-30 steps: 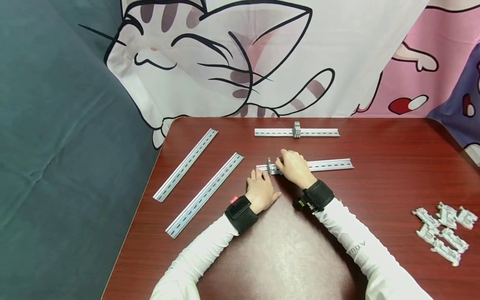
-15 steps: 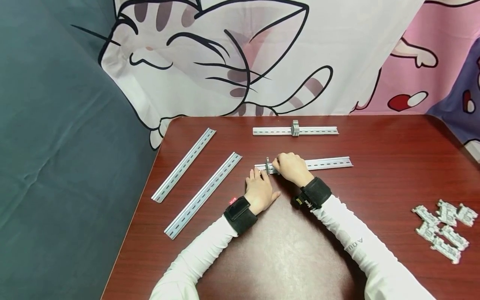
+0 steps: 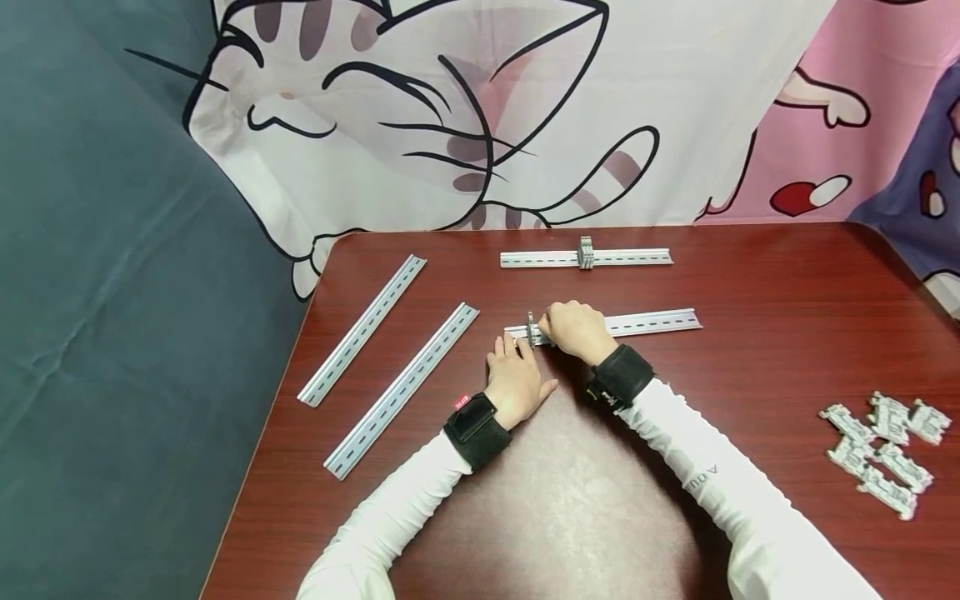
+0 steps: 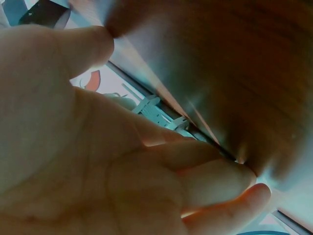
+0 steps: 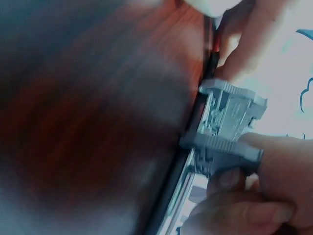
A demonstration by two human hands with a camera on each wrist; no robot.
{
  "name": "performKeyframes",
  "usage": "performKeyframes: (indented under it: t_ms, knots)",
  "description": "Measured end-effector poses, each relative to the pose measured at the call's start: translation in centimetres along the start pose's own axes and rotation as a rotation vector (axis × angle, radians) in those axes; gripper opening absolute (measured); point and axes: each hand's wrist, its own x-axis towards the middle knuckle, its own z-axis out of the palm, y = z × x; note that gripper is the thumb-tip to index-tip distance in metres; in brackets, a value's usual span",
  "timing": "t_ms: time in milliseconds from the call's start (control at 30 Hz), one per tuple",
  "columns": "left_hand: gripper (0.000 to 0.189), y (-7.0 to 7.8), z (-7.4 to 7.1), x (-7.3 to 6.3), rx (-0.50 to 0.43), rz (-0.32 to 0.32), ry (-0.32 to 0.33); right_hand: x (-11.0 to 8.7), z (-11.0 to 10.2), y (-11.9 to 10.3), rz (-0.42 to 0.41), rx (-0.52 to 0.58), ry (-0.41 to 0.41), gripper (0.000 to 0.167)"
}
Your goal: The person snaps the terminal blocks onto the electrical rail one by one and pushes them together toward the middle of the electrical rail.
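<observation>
A slotted metal DIN rail [image 3: 652,322] lies across the middle of the table. My left hand [image 3: 517,385] rests with extended fingertips at its left end; the left wrist view shows the palm [image 4: 73,161] and those fingers side by side. A thin grey terminal block [image 3: 530,328] stands upright on the rail just right of them. My right hand [image 3: 576,330] pinches a second grey terminal block [image 5: 222,149] on the same rail, mostly hidden in the head view. Between the two blocks a narrow gap shows in the right wrist view.
Behind lies another rail [image 3: 637,257] carrying a cluster of blocks [image 3: 586,252]. Two bare rails, an outer one [image 3: 360,333] and an inner one [image 3: 405,387], lie slanted at left. Several loose terminal blocks [image 3: 888,450] lie at the right. A printed cloth [image 3: 697,100] hangs behind the table.
My right hand has shifted slightly left along the rail, towards the standing block. The left hand stays in place on the rail's end. The head view has drifted a little.
</observation>
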Motion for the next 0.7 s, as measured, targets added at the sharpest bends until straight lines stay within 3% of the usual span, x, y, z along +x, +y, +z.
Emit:
performKeyframes:
  t_ms: [333, 567, 700]
  knots:
    - [0.085, 0.2, 0.1, 0.1, 0.01, -0.01, 0.018, 0.9, -0.1, -0.2, 0.055, -0.054, -0.092, 0.033]
    - [0.085, 0.8, 0.7, 0.2, 0.02, -0.007, -0.004, -0.1, 1.0, 0.5, 0.04, -0.013, 0.028, 0.033]
    - [0.084, 1.1, 0.6, 0.1, 0.02, 0.008, -0.004, -0.8, 1.1, 1.4, 0.039, 0.043, 0.058, 0.043]
